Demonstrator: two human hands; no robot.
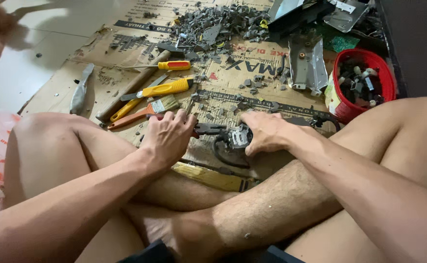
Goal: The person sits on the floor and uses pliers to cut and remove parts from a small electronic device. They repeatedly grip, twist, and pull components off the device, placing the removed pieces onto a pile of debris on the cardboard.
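On flattened brown cardboard: left hand clenched round red-handled pliers, lying crosswise, nose toward small grey metal part gripped by right hand

Left hand: palm down, fingers curled in a closed grip.
Right hand: fingers clenched, forearm stretched across the legs.
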